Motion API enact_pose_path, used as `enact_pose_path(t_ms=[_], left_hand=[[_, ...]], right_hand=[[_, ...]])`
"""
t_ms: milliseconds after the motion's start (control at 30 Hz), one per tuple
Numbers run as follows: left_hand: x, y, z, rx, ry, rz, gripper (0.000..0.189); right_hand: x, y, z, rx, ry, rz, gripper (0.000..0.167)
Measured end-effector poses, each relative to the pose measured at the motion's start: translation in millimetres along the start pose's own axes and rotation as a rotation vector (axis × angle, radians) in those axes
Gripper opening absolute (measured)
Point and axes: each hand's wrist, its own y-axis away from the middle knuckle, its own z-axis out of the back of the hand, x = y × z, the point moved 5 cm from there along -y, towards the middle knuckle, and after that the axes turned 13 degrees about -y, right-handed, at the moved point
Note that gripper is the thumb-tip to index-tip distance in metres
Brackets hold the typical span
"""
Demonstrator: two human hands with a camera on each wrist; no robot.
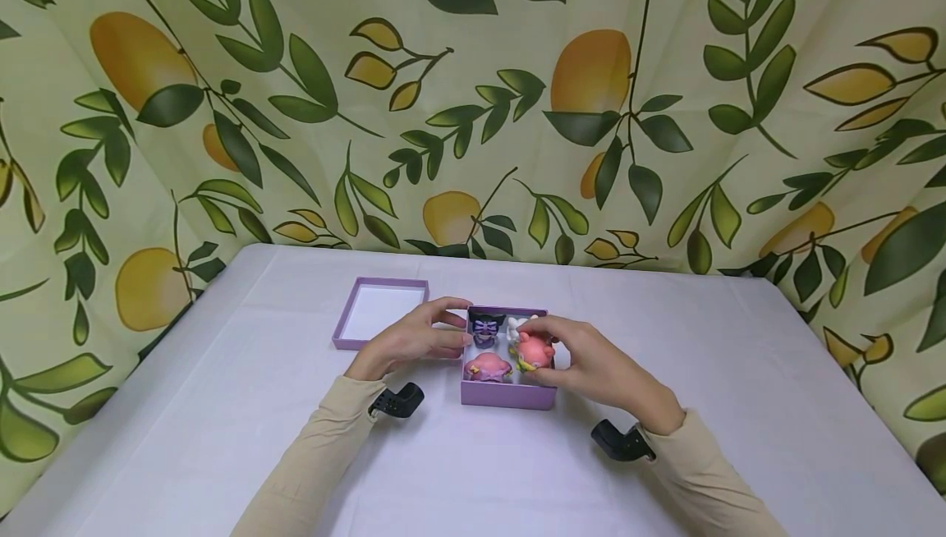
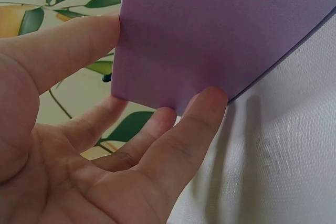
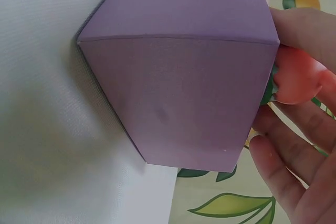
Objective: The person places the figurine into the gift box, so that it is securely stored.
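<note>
My right hand (image 1: 594,360) pinches a round pink figurine (image 1: 535,351) with green and yellow at its base, at the right side of a purple box (image 1: 508,395). In the right wrist view the pink figurine (image 3: 299,76) shows at the box's rim, partly hidden by the wall. The fingers of my left hand (image 1: 414,333) touch the box's left wall (image 2: 173,40), spread and gently bent. Inside the box are a black-and-purple figurine (image 1: 485,329) at the back left, a pink-and-lilac one (image 1: 488,367) at the front left, and a white one (image 1: 515,328) behind the held figurine.
A shallow purple lid (image 1: 343,319), white inside, lies left of the box, behind my left hand. White cloth (image 1: 222,406) covers the table. A curtain (image 1: 473,151) with fruit and leaf print hangs along the table's far edge.
</note>
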Motion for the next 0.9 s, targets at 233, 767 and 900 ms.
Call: enact_pose_path(t_ms=[233,767,900], left_hand=[[-0.6,0.7,0.2,-0.003,-0.012,0.002,0.061],[-0.4,0.8,0.2,-0.004,-0.025,0.000,0.062],[-0.8,0.8,0.1,-0.005,-0.025,0.001,0.062]], right_hand=[[-0.7,-2.0,-0.5,0.036,0.010,-0.010,0.045],[-0.1,-8.8,-1.0,0.120,0.084,-0.066,0.046],[-0.6,-10.2,-1.3,0.144,0.107,-0.070,0.045]])
